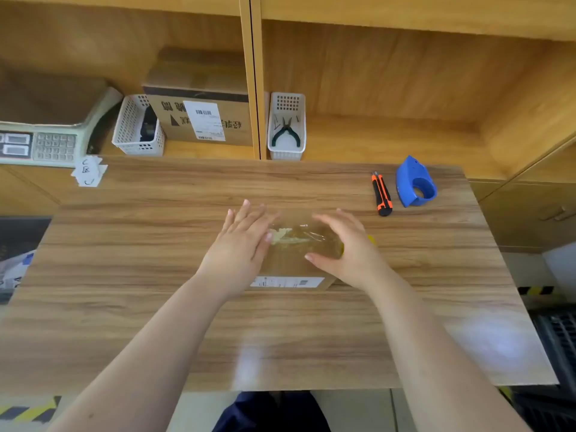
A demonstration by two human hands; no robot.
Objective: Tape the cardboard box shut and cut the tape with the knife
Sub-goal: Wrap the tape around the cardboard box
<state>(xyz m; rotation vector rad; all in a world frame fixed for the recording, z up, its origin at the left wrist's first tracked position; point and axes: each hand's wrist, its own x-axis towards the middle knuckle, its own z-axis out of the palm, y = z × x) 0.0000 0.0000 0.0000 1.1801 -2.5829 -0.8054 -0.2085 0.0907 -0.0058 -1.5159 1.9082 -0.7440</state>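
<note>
Box (290, 263) lies under both flat hands (fingers spread).

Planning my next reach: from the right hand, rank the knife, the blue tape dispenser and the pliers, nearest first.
From the right hand:
1. Knife, just beyond it to the right.
2. Blue tape dispenser, right of the knife.
3. Pliers, in the white basket at the back.

Both hands (299, 244) flat on taped cardboard box (293, 263).
</note>
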